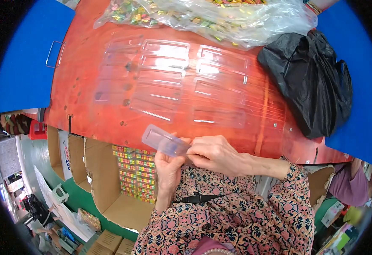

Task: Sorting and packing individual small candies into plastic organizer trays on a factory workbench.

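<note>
A clear plastic blister tray (157, 138), long and shallow with rounded corners, is held tilted over the table's near edge. My left hand (168, 168) grips it from below, thumb and fingers around its lower side. At the tray's right end, my right hand (218, 155) is closed with its fingertips pinched on the plastic. Part of that end is hidden behind the fingers. Beyond my hands, several similar clear trays (160, 91) lie in columns on the red table (84, 104), some overlapping.
A clear bag of small colourful wrapped pieces (186, 19) lies at the far edge. To its right slumps a black plastic bag (307, 80). Below the near edge, an open cardboard box (124, 210) holds rows of colourful pieces (137, 174). Another person's purple sleeve (349, 185) shows at right.
</note>
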A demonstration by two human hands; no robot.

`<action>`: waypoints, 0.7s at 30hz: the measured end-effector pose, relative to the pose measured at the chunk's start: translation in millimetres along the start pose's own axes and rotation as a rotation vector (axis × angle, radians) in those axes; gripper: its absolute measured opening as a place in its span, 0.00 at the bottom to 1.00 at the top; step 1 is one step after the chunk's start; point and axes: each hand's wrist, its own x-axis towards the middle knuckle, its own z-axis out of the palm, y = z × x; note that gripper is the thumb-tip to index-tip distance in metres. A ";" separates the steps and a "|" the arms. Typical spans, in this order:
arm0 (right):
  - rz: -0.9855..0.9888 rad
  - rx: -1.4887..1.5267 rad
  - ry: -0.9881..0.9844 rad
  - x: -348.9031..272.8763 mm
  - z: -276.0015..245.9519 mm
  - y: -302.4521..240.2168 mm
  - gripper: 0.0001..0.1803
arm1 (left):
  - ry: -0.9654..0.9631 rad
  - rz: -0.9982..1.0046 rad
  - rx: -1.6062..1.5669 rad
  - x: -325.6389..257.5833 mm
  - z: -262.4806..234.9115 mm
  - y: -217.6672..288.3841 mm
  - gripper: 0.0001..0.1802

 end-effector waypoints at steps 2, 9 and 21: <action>-0.052 -0.227 0.015 -10.1 -11.0 -10.3 0.06 | 0.067 -0.024 -0.108 -2.6 1.8 -0.5 0.35; -0.236 -0.839 -0.106 -57.7 -28.5 12.2 0.13 | 0.136 0.100 0.039 -5.9 -8.5 4.7 0.31; -0.125 -0.995 -0.163 -50.9 -29.5 16.3 0.08 | 0.229 0.091 0.083 -6.9 3.3 -4.0 0.29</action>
